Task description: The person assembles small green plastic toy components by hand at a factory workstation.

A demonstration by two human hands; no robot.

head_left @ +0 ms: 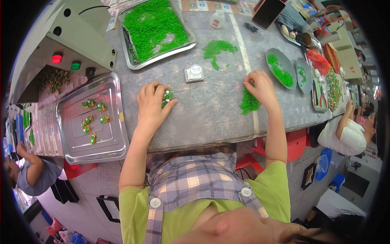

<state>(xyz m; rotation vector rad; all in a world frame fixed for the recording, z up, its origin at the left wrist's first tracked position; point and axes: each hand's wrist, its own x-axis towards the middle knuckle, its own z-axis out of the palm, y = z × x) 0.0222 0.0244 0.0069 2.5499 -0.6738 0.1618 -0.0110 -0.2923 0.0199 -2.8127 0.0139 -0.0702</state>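
Note:
My left hand (153,101) is curled round a small green ornament (167,96) with white and dark spots, at the table's middle left. Its palm and most of the ornament's far side are hidden by the fingers. To the right, my right hand (262,87) pinches thumb and fingertips together above a pile of small green pieces (249,103); what lies between the tips, if anything, is too small to make out. Between the hands and farther back stands a small white square block with a round top (194,73). Scattered green pieces (217,51) lie beyond it.
A metal tray (111,146) with several green-orange ornaments stands at left, beside a machine (87,44) with red and green lights. Behind is a tray (162,53) heaped with green pieces. Grey dishes (269,52), a bottle (217,19) and a phone (268,13) lie right. Other people sit at both sides.

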